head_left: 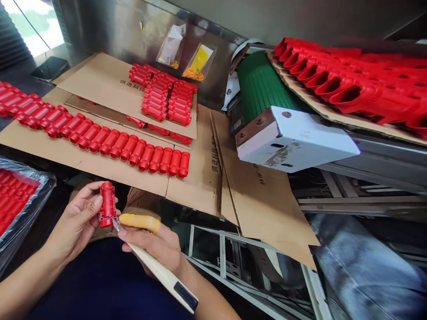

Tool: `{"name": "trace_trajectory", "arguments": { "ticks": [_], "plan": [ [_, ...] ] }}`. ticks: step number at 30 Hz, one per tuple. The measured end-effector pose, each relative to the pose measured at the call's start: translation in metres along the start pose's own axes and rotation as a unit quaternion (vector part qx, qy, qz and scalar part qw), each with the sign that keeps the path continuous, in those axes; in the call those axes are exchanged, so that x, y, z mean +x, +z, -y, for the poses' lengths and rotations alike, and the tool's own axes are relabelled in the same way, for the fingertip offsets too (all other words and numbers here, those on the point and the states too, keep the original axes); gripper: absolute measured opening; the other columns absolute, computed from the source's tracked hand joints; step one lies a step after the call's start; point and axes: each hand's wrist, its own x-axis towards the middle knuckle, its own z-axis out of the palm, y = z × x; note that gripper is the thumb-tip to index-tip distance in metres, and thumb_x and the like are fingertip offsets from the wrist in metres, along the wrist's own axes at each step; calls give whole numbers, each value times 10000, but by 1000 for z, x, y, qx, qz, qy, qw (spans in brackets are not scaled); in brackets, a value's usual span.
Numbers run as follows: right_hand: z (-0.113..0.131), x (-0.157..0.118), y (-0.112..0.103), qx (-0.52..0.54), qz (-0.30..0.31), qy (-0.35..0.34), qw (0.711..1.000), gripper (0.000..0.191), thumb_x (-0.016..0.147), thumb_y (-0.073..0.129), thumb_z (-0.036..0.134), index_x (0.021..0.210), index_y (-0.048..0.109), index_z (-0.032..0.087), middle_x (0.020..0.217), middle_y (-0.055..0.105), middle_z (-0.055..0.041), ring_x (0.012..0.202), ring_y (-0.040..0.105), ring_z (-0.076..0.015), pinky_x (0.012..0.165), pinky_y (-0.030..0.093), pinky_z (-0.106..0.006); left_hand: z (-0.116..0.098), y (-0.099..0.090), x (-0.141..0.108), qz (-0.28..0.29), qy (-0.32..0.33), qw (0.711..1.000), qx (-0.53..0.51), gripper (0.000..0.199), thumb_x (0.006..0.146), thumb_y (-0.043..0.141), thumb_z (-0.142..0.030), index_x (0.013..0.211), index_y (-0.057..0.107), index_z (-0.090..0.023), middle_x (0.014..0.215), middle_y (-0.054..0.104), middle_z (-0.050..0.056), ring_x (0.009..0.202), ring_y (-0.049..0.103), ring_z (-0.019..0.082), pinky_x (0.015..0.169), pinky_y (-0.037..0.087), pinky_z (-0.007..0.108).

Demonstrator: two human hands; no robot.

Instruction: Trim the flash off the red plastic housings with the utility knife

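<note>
My left hand [82, 218] pinches a red plastic housing [107, 202] between thumb and fingers, its ribbed inner side facing me. In my right hand [156, 242] is a deburring knife [160, 271] with a long cream handle. The tip of its short blade meets the lower right edge of the housing. A yellow finger cot [139, 222] covers the right index finger. Just beyond both hands, a long row of similar red housings [130, 149] lies side by side on cardboard [147, 180].
Stacked red parts [167, 95] sit on a raised cardboard sheet [96, 78]. At right are a green conveyor belt [263, 82] with a white metal end bracket [293, 142], and red nozzle-shaped parts [350, 84]. A plastic-lined bin [43, 182] stands at left. A person's denim-clad leg [367, 262] is at lower right.
</note>
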Motion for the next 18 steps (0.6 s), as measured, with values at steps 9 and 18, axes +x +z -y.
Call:
{"name": "trace_trajectory", "arguments": {
  "ticks": [9,18],
  "plan": [
    [-8,3,8,33,-23,-15,999,207,1056,706,143,1253,772,144,1156,842,-146,983,820,-204,894,715,-319,6,-3,1,10,10,1000,3,456,810,974,-358,1198,775,-228,923,853,83,752,804,175,711,677,247],
    [-8,4,6,90,28,-23,995,174,1064,703,165,1194,803,107,1174,830,-156,1042,800,-184,931,689,-267,-1,7,3,61,-141,988,3,575,747,971,-461,1221,824,-170,773,805,134,378,526,84,316,349,131]
  ]
}}
